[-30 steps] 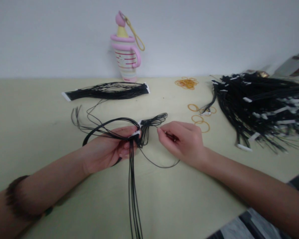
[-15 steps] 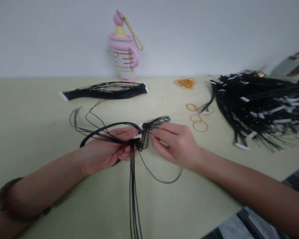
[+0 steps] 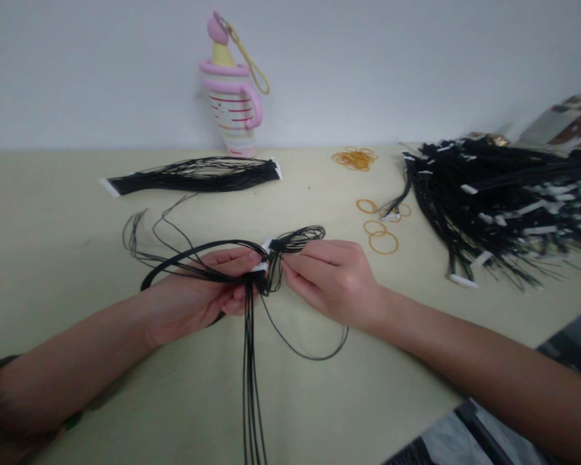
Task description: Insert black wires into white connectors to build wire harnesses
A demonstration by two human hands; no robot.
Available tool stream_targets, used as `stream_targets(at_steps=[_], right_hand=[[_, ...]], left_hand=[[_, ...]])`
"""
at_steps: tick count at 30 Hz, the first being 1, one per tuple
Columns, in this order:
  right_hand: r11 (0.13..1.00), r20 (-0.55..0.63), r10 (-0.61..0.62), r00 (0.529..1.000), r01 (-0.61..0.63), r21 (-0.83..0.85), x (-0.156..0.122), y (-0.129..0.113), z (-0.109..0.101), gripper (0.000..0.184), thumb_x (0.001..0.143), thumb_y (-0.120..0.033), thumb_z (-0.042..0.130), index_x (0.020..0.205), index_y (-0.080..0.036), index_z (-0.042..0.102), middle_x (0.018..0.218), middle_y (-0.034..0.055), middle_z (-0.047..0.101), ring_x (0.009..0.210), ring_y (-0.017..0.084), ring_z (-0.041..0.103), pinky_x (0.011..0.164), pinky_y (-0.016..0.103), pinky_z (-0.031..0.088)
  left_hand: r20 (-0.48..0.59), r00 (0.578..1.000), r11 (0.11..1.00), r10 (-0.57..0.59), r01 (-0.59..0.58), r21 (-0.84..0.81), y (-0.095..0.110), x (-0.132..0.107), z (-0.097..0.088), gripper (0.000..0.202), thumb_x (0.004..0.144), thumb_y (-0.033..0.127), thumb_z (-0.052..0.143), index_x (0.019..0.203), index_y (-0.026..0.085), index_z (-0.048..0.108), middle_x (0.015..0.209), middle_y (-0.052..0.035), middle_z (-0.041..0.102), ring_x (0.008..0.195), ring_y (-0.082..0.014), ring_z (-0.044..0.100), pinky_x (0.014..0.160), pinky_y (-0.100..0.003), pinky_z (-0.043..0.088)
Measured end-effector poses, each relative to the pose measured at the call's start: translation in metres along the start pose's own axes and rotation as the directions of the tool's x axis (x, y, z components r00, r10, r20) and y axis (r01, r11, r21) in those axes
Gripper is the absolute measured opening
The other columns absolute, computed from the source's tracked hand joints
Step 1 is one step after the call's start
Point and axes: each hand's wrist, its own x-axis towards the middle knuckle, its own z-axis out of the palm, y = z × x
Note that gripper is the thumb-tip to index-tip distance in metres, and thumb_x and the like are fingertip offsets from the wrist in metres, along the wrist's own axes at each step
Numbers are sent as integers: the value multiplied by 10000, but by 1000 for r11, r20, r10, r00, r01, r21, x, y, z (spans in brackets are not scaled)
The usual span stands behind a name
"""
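Observation:
My left hand [image 3: 227,278] is closed around a wire harness [image 3: 250,323] of thin black wires, its thumb beside a white connector [image 3: 260,267]. Several wires hang straight down from there, and others loop back over the wrist. A second white connector [image 3: 268,245] with a looped black bundle [image 3: 300,239] lies just beyond the thumb. Close by on the right, my right hand [image 3: 332,278] pinches at the wires near the connectors, its fingertips together. One wire curves below it in a wide arc. What exactly the right fingertips grip is too small to see clearly.
Another wire bundle [image 3: 193,175] with white ends lies behind my hands. A pink-and-white cup-shaped holder [image 3: 232,110] leans at the wall. Rubber bands [image 3: 356,158] form a pile, with several loose ones [image 3: 383,243] nearer. A large heap of black harnesses [image 3: 508,200] covers the right.
The whole view has shifted slightly, moving things left in the picture. The right fingertips have come a little closer to the connectors; the left hand keeps its hold on the harness.

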Motion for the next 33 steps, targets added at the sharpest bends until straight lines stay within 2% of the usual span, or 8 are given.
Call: stream_targets(at_steps=[12, 18, 25, 33], right_hand=[[1000, -6, -6, 1000, 6, 12, 1, 1, -2, 234, 866, -212, 435, 797, -145, 649, 685, 23, 591, 618, 98, 509, 564, 231, 375], [992, -67, 90, 994, -84, 92, 2, -1, -4, 223, 854, -216, 458, 749, -148, 642, 707, 36, 593, 646, 103, 519, 572, 229, 381], [999, -53, 20, 998, -19, 27, 3, -2, -4, 227, 835, -168, 454, 665, -150, 604, 632, 16, 530, 610, 103, 455, 564, 238, 349], [1000, -46, -11, 999, 10, -16, 3, -2, -4, 241, 829, -153, 444, 620, -152, 564, 605, 7, 482, 592, 109, 408, 559, 250, 331]], left_hand=[[15, 1000, 999, 7, -7, 47, 1, 1, 1, 83, 733, 204, 594, 735, 121, 604, 606, 1, 488, 450, -30, 405, 378, -117, 327], [-55, 998, 997, -1, 5, 74, 1, -1, 9, 147, 681, 242, 649, 744, 126, 585, 572, 21, 440, 436, -27, 359, 380, -128, 272], [-44, 999, 997, 10, -6, 74, 2, 0, 11, 153, 660, 237, 663, 729, 124, 585, 549, 27, 422, 427, -23, 340, 371, -128, 246], [-33, 999, 998, 34, -32, 54, -1, 1, 9, 171, 628, 218, 685, 755, 132, 610, 546, 25, 464, 408, -23, 360, 346, -121, 240]])
